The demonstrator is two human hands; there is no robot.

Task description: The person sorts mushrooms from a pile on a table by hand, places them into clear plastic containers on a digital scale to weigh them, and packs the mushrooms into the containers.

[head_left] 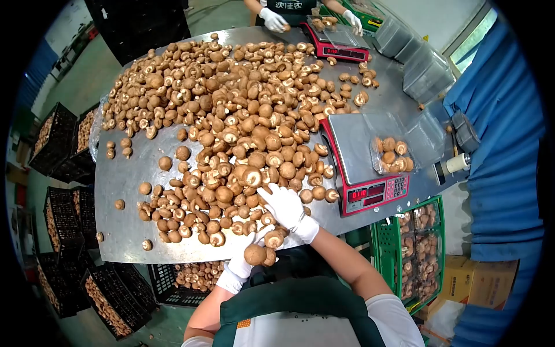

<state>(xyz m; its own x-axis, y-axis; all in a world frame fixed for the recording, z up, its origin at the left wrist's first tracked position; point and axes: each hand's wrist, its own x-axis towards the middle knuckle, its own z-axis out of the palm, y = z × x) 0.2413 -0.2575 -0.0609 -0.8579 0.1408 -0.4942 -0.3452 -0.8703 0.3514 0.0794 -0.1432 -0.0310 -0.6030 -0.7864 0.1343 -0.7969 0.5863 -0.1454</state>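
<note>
My left hand (240, 264), in a white glove, is by the table's front edge with its fingers around several brown shiitake mushrooms (254, 254). One of these shows its pale underside. My right hand (284, 209), also gloved, reaches over the near part of the pile with its fingers stretched out. Its fingertips are right at the rim of a large upturned shiitake mushroom (252, 176). Loose mushrooms (191, 87) are heaped across the metal table (127, 231).
To the right, a red scale (352, 156) bears a clear tray of mushrooms (393, 155). Clear empty trays (428, 78) are stacked behind. A green crate (378, 260) holds packed trays; black crates (115, 295) stand left. Across the table, a gloved co-worker (274, 20) is at another scale (338, 51).
</note>
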